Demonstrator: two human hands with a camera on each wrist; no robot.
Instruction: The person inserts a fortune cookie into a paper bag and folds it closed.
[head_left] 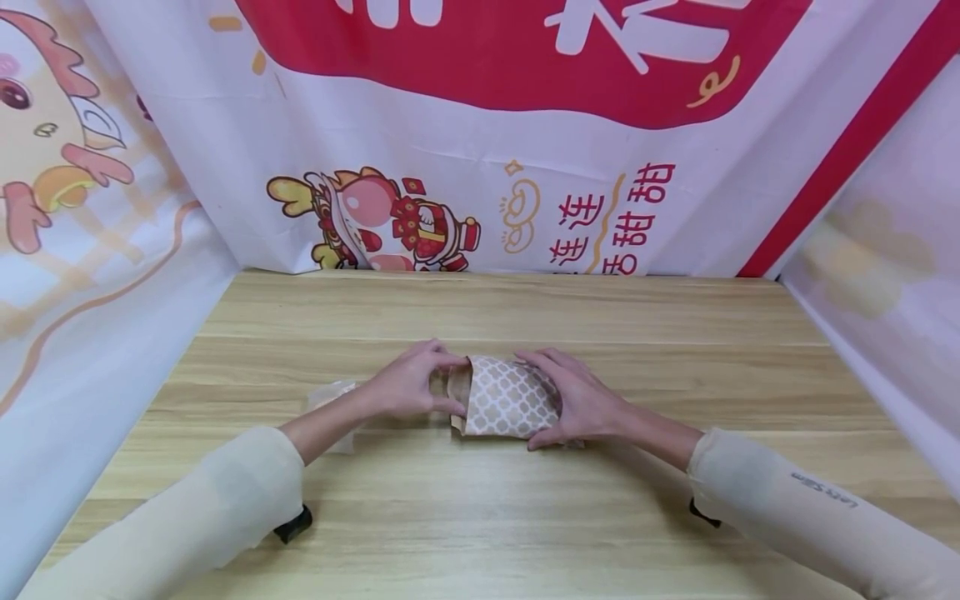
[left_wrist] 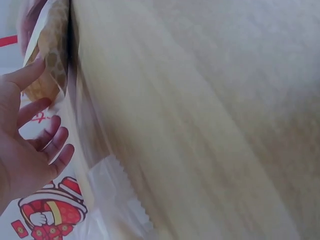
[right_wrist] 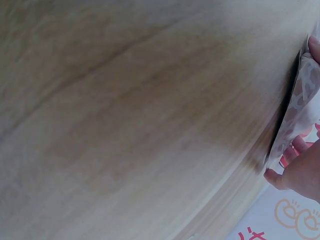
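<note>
A brown paper bag (head_left: pixel 513 398) with a white lattice pattern lies on the table, its gaping mouth facing left. My right hand (head_left: pixel 585 404) grips its right end, thumb on the near edge and fingers along the far edge. On the other side, my left hand (head_left: pixel 408 385) spans the mouth, with thumb and forefinger at opposite edges. Seen from the left wrist, the bag (left_wrist: pixel 55 45) shows its brown inside, and the remaining fingers of the left hand (left_wrist: pixel 25 135) are spread loosely below. In the right wrist view only part of the right hand (right_wrist: pixel 302 172) shows beside the bag.
A clear plastic wrapper (left_wrist: pixel 112 195) with a serrated edge lies on the wooden table (head_left: pixel 480 517), partly under my left forearm. Printed cloth (head_left: pixel 420 133) hangs behind the table and along both sides. Black straps sit under both sleeve cuffs.
</note>
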